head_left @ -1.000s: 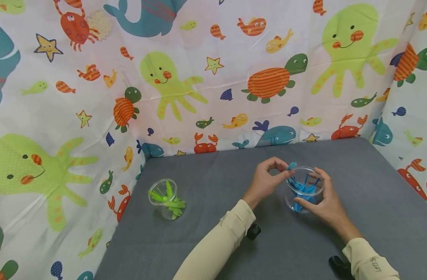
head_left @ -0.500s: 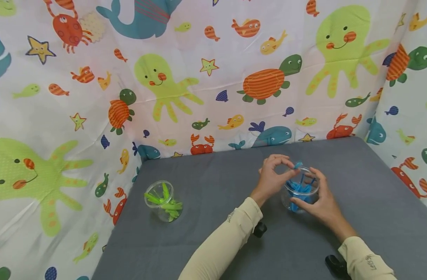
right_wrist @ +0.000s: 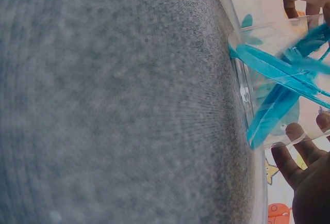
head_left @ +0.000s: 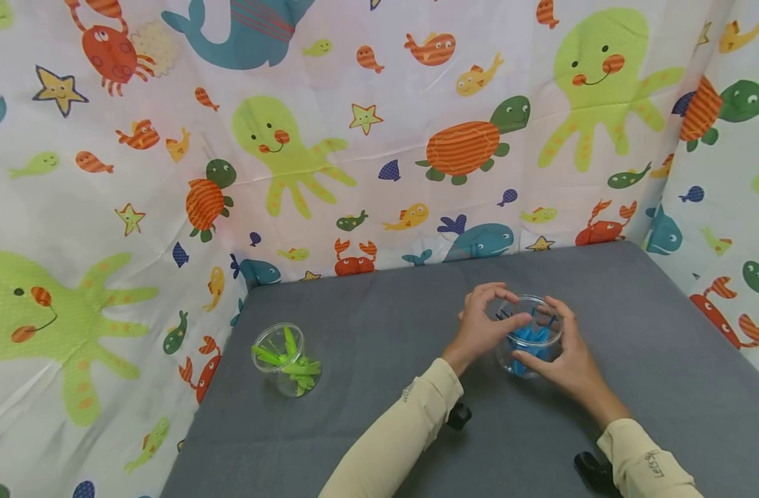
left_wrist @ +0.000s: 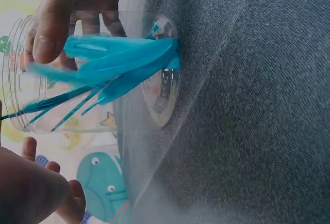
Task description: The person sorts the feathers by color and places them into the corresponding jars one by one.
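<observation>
A clear plastic jar (head_left: 507, 354) stands on the grey cloth, holding several blue feathers (head_left: 530, 337). My right hand (head_left: 572, 366) grips it from the right, thumb at the front and fingers around the far side. At the left of the rim is my left hand (head_left: 479, 330), its thumb and fingers spread apart. In the left wrist view, feathers (left_wrist: 124, 61) lean inside the jar, one pale feather (left_wrist: 54, 73) blurred near the mouth. A dark stem reaches out past the rim. The right wrist view shows crossed feathers (right_wrist: 276, 72) behind the jar wall.
Another clear jar (head_left: 278, 380), with bright green feather-like pieces (head_left: 301, 370), stands on the left of the grey-covered table (head_left: 379, 387). A white curtain (head_left: 354, 166) printed with sea animals hangs behind and beside it. Black wrist devices (head_left: 459, 416) sit below the cuffs.
The pale blue feather pinched above the rim by my left hand has dropped into the jar. My left thumb and fingers have parted. My right hand stays around the jar.
</observation>
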The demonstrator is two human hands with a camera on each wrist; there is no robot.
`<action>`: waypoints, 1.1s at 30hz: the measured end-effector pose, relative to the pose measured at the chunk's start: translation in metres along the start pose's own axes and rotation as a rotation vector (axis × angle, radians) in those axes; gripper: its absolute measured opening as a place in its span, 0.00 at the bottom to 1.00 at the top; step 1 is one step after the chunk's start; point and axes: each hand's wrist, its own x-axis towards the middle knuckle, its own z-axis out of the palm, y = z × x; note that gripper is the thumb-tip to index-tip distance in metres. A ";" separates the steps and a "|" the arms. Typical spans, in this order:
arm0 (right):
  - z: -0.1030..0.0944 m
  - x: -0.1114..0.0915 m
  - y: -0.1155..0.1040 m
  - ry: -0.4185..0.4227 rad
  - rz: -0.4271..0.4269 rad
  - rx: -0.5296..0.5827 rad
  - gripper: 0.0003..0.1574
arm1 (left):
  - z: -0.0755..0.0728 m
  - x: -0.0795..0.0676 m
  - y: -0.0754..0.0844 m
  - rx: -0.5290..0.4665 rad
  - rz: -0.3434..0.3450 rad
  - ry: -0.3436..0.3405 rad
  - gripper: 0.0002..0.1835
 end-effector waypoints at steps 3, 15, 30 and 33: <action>0.000 0.000 0.000 0.003 -0.003 -0.001 0.76 | -0.005 -0.003 -0.002 -0.041 0.006 0.034 0.16; 0.004 0.002 -0.001 0.010 -0.005 0.030 0.76 | -0.061 -0.033 -0.012 -0.216 0.149 0.277 0.11; 0.002 -0.002 -0.007 0.006 0.003 0.013 0.76 | -0.129 -0.104 -0.032 -0.183 0.113 0.368 0.09; 0.005 0.000 -0.010 0.004 0.003 0.011 0.76 | -0.145 -0.118 -0.037 -0.148 0.120 0.456 0.04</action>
